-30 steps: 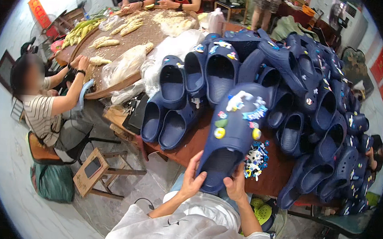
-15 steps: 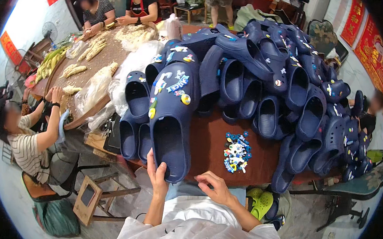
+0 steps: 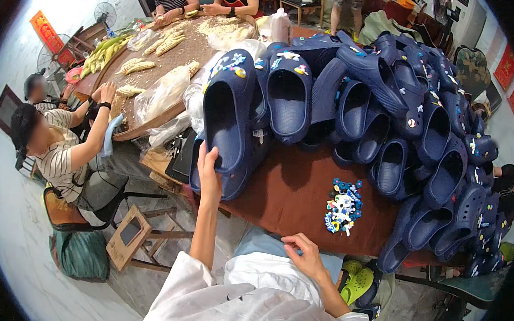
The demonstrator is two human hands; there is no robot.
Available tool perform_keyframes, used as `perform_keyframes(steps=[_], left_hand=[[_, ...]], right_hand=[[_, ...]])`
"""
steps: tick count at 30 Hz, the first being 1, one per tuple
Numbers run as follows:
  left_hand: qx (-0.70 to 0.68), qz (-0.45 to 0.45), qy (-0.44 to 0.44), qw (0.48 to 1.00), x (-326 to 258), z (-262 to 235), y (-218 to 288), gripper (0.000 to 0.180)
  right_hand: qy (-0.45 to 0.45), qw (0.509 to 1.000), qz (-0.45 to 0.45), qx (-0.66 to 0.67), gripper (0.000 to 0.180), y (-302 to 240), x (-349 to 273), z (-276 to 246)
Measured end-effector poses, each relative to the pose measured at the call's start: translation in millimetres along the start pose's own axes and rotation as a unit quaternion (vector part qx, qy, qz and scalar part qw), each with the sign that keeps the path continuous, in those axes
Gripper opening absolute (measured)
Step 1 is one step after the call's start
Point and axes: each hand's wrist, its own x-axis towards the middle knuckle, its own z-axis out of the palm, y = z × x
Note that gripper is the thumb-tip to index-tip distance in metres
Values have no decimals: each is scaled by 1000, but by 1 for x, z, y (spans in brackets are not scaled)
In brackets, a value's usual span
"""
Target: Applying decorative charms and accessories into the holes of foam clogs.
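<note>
My left hand (image 3: 210,170) grips the heel end of a navy clog (image 3: 228,109), its thumb on the rim. Colourful charms sit on the toe, which points away from me. The clog is held out over the table's left side, in front of other navy clogs. My right hand (image 3: 305,256) rests near my lap by the table's front edge, fingers loosely bent and apart, with nothing visible in it. A small cluster of blue, white and yellow shoe charms (image 3: 343,207) lies on the brown tabletop (image 3: 284,191).
A large heap of navy clogs (image 3: 401,104) covers the table's back and right. At the left, people sit around a round woven tray (image 3: 156,72) with corn cobs and kernels. A wooden stool (image 3: 130,235) stands lower left; lime-green clogs (image 3: 357,284) are below the table.
My left hand has carried the clog forward, away from me, toward the other clogs on the left. My right hand stays near the front edge. The whole view has shifted.
</note>
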Motion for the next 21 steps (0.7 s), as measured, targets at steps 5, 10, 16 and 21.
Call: perform_keyframes(steps=[5,10,16,21], left_hand=[[38,-53,-21,998,25,-13,-20,64],[116,-14,-15,993,37,-29,-32,55],[369,56,30,927,48,-48,-21,46],[418,96,37,902,47,-49,-21,51]], right_hand=[[-12,1000,23,-5,18,8,-5,3],[-16,999,37,-20,18,13,-10,6],[-40,998,43,-29,18,19,-11,8],[-43,998,31,-44,19,21,-11,11]])
